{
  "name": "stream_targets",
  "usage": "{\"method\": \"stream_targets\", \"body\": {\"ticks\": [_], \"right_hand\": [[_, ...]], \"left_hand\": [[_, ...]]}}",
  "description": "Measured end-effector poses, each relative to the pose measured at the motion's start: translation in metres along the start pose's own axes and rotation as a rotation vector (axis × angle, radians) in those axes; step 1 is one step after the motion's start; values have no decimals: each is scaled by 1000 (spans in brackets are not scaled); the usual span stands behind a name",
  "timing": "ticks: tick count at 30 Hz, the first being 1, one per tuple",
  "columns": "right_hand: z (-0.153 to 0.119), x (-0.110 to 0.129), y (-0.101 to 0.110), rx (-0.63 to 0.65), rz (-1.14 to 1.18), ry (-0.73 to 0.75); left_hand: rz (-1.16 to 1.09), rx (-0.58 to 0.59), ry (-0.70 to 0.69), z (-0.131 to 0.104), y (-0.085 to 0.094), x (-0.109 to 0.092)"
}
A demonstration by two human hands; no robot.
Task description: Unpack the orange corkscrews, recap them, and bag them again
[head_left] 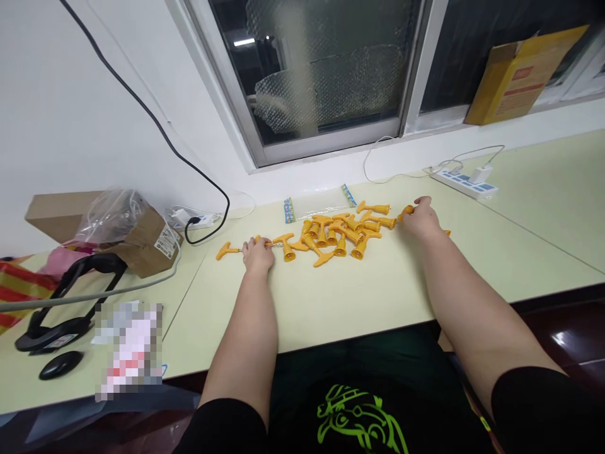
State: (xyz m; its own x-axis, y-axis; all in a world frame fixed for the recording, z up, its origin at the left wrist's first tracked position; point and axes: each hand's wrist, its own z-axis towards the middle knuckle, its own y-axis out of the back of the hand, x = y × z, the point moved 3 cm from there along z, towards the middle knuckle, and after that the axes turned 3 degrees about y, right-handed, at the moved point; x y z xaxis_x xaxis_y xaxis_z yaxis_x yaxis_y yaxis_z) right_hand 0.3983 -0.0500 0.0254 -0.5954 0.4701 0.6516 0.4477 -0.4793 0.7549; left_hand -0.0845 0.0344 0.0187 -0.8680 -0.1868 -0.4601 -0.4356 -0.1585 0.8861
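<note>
A pile of yellow plastic corkscrews [350,234] with T-shaped handles and bell-shaped ends lies in the middle of the table. My left hand [258,253] is at the pile's left side, fingers closed over a yellow corkscrew whose metal spiral shows by the fingertips. Just left of it rests a separate T-handle corkscrew [227,251]. Over at the right end, my right hand [421,219] grips another yellow corkscrew [405,213], mostly covered by the fingers. A bit of yellow shows behind my right wrist.
Behind the pile lies a clear plastic bag [319,205] with patterned ends. A white power strip [466,183] sits at the back right. On the left are a cardboard box [158,249], a black frame [66,325], a black mouse [61,365] and a hanging black cable [155,120].
</note>
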Motion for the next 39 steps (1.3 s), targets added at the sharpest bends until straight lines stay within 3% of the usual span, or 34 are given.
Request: {"method": "stream_targets", "body": {"ticks": [4, 7, 9, 13, 16, 18, 21, 25, 31, 39], "right_hand": [[-1, 3, 3, -106, 154, 79], [-4, 13, 2, -182, 313, 223], [-11, 25, -3, -158, 436, 337], [-40, 56, -20, 18, 595, 590], [-63, 70, -34, 215, 657, 677], [-72, 73, -41, 323, 716, 675], [-77, 75, -49, 439, 804, 664], [-79, 79, -51, 522, 896, 649], [-80, 84, -45, 488, 1019, 651], [-85, 86, -50, 535, 1097, 609]], "left_hand": [[-39, -128, -14, -4, 11, -7], [-196, -277, -134, -12, 24, -18], [-362, -293, -248, -22, 31, -28], [-558, -131, -491, -47, 35, -52], [-483, 95, -646, -64, 29, -67], [-408, 177, -690, -71, 24, -72], [-417, 228, -676, -76, 17, -75], [-601, 353, -541, -80, 9, -78], [-795, 406, -420, -82, 11, -85], [-903, 487, -373, -78, 4, -86]]}}
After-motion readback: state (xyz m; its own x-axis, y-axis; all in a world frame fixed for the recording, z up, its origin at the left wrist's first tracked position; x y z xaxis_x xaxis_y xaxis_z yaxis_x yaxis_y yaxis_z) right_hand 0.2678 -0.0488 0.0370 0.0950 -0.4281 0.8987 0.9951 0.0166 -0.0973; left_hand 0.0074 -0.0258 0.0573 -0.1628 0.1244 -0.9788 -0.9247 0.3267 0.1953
